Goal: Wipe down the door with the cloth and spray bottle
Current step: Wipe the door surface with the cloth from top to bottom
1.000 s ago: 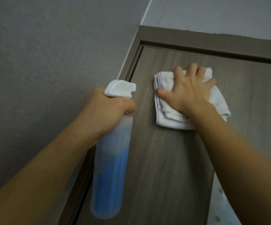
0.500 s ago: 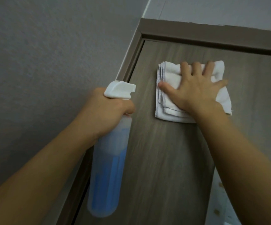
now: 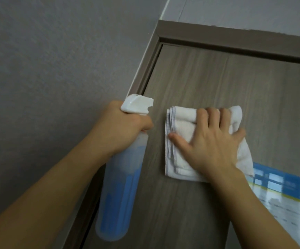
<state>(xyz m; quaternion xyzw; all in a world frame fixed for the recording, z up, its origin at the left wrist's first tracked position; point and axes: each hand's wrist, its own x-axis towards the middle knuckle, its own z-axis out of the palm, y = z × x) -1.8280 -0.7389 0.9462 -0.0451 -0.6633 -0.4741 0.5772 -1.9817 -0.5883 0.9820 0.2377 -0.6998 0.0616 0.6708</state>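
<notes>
— Downward, toward six o'clock: the cloth (image 3: 183, 141) has slid away from the door's top frame (image 3: 235, 39) since a second ago.

— And the grips?

— Left hand (image 3: 122, 128) stays clenched around the spray bottle (image 3: 120, 191), at nine o'clock of the cloth. Right hand (image 3: 210, 144) presses the cloth flat, fingers spread, on the door (image 3: 190, 74).

— So the upper panel looks wiped; lower stretches probably remain.

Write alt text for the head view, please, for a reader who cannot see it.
The right hand presses a folded white cloth flat against a wood-grain door, near its top left corner. The left hand grips a spray bottle of blue liquid beside it, nozzle towards the door.
</notes>
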